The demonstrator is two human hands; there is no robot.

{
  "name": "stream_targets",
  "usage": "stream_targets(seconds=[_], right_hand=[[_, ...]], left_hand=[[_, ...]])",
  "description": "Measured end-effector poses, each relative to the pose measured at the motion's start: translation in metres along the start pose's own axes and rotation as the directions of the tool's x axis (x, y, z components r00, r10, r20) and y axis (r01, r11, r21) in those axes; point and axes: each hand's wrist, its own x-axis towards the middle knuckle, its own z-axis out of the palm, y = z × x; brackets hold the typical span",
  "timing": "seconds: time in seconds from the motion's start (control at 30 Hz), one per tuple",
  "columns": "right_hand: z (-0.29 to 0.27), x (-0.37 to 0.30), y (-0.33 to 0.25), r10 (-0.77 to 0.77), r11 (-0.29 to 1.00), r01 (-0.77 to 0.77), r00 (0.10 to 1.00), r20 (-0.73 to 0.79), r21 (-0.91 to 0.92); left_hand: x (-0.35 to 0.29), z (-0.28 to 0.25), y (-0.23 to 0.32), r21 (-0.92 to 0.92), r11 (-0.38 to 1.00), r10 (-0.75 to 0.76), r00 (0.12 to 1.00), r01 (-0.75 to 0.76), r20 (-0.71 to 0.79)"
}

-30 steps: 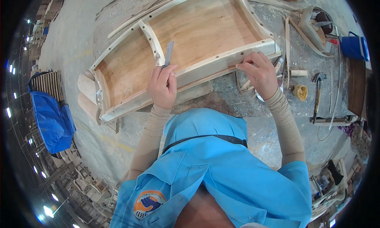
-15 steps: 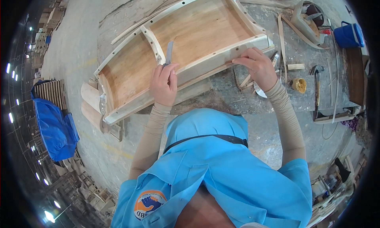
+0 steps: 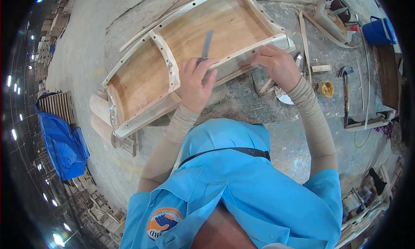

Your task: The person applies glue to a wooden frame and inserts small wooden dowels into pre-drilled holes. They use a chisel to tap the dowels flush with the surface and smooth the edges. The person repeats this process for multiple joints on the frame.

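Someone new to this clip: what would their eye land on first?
Probably the big pale wooden frame slanting across the upper middle, with the left hand holding a grey blade over it and the right hand at its near side. Next, the bright blue shirt filling the lower middle. Two darker blues follow: a sheet at far left and a bucket at upper right.

Smooth, matt pale wood it was on the frame (image 3: 235, 65)! The knife blade (image 3: 207, 44) showed dull grey metal, the sleeves (image 3: 317, 119) wrinkled matt cloth, the bucket (image 3: 378, 32) blue plastic, and the bench (image 3: 335, 106) looked rough.
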Motion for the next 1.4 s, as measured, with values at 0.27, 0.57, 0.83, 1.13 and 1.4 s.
stream_targets(seconds=[0.27, 0.57, 0.83, 1.13, 1.4], right_hand=[[0.001, 0.002, 0.004, 0.019, 1.000, -0.019, 1.000, -0.020, 0.020], [0.001, 0.001, 0.007, 0.010, 0.997, -0.007, 0.999, -0.049, 0.070], [-0.005, -0.003, 0.016, 0.099, 0.986, -0.085, 0.990, -0.097, 0.140], [-0.016, -0.015, 0.022, 0.177, 0.979, -0.164, 0.979, -0.102, 0.124], [-0.008, -0.011, 0.017, 0.133, 0.988, -0.123, 0.984, -0.118, 0.091]], left_hand=[[0.022, 0.035, 0.022, 0.017, 0.995, 0.095, 0.992, -0.097, 0.087], [0.018, 0.051, 0.024, 0.115, 0.988, 0.097, 0.992, -0.106, 0.079], [0.017, 0.052, 0.024, 0.138, 0.984, 0.103, 0.992, -0.112, 0.075], [0.015, 0.053, 0.019, 0.134, 0.984, 0.106, 0.991, -0.116, 0.081], [0.015, 0.052, 0.021, 0.104, 0.985, 0.129, 0.990, -0.135, 0.065]])
